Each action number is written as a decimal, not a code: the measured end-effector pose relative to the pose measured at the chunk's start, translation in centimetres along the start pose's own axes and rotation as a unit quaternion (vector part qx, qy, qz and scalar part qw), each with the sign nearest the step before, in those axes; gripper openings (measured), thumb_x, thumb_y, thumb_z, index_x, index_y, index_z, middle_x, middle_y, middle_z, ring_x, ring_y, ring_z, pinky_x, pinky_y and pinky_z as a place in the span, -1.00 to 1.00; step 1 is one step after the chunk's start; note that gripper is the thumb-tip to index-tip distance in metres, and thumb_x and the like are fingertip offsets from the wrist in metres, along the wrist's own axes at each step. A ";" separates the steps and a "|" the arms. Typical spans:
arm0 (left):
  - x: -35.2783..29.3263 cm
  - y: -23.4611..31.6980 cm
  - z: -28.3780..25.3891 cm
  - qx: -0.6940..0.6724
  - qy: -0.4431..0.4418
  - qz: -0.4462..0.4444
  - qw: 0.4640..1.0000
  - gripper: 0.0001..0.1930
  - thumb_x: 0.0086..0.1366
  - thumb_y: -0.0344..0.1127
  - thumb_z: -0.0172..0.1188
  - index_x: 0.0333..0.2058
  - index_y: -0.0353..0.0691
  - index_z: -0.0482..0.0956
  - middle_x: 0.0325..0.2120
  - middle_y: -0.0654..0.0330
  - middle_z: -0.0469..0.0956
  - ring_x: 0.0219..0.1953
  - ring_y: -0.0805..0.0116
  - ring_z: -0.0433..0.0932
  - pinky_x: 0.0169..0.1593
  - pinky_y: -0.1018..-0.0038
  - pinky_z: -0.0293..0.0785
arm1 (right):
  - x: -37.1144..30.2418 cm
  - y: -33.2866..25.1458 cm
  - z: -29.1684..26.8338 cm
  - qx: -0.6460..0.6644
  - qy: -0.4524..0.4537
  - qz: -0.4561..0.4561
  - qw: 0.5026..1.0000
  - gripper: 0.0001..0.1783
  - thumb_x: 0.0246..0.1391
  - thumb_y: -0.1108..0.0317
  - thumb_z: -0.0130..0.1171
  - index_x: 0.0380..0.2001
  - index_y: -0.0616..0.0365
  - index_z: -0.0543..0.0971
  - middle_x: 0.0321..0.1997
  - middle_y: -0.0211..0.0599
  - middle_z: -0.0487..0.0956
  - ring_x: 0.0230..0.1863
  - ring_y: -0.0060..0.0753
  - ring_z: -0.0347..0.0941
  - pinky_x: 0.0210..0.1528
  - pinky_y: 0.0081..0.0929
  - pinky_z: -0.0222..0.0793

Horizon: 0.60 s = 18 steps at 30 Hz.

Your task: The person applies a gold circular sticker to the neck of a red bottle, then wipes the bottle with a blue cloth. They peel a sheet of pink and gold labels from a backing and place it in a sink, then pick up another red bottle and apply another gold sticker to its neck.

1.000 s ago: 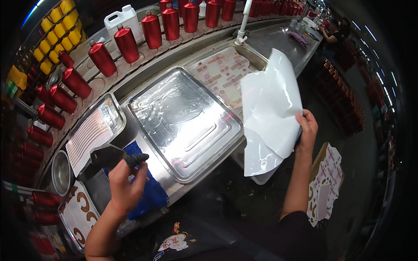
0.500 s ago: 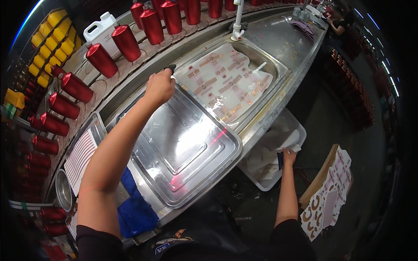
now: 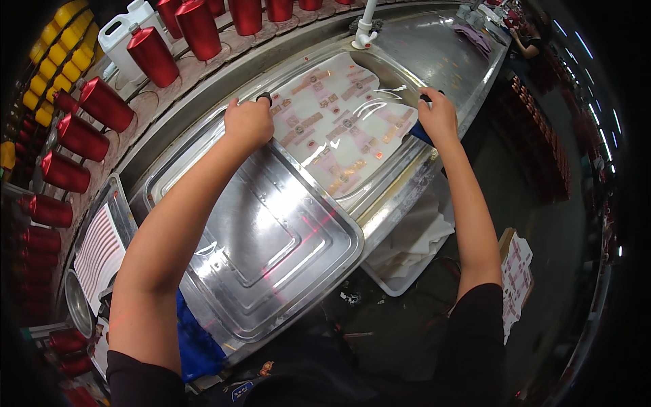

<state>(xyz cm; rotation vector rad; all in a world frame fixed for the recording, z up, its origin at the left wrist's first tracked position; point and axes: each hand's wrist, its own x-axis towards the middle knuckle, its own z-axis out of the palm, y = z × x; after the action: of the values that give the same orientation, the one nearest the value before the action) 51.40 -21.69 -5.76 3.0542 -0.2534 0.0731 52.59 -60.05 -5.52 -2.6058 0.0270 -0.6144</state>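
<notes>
Holding the left hand (image 3: 249, 121) bent nearly closed at the left side of a printed decal sheet (image 3: 332, 129) spread in the sink basin (image 3: 388, 73), and the right hand (image 3: 439, 117) likewise at its right side, partly covering a blue piece (image 3: 421, 133). Cannot tell whether pinching the sheet or merely near it, nor what to call the black bits (image 3: 264, 98) at both sets of fingertips. Also partly hidden: under the left forearm (image 3: 178, 217), the steel tray (image 3: 278, 264); behind the counter edge (image 3: 407, 198), the white tub (image 3: 392, 292).

Dark floor (image 3: 559, 237) and strip lights (image 3: 605, 144)
</notes>
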 end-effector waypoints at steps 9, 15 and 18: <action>1.8 -2.3 -0.5 -0.007 0.121 0.044 0.992 -0.89 0.12 -0.32 0.18 -0.41 -0.21 0.54 -0.49 -0.05 0.62 -0.31 -0.11 0.61 -0.15 0.04 0.48 | 6.8 3.4 9.9 -0.245 -0.253 0.030 0.936 -0.62 0.03 0.38 0.04 -0.07 0.15 0.61 0.03 0.05 0.61 0.08 0.10 0.54 0.13 -0.07 0.43; 3.2 -1.5 -0.6 0.046 0.059 0.015 0.997 -0.85 0.07 -0.38 0.18 -0.34 -0.20 0.59 -0.41 0.01 0.69 -0.31 0.03 0.69 -0.21 0.17 0.54 | 7.1 6.9 12.6 -0.257 -0.309 0.022 0.915 -0.60 0.05 0.37 0.09 -0.03 0.20 0.62 0.04 0.09 0.61 0.10 0.10 0.55 0.13 -0.10 0.47; 3.5 -0.7 -0.4 0.033 0.037 -0.046 0.998 -0.81 0.07 -0.38 0.20 -0.29 -0.21 0.58 -0.37 0.00 0.69 -0.28 0.01 0.70 -0.19 0.19 0.56 | 7.0 7.5 13.6 -0.288 -0.323 0.004 0.901 -0.58 0.03 0.33 0.16 -0.02 0.21 0.62 0.09 0.09 0.58 0.11 0.09 0.55 0.13 -0.12 0.49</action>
<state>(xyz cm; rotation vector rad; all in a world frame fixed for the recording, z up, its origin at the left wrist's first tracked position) 54.96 -21.60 -5.25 3.1159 -0.1084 0.1933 65.29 -61.74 -16.69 -3.2457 0.0091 0.3547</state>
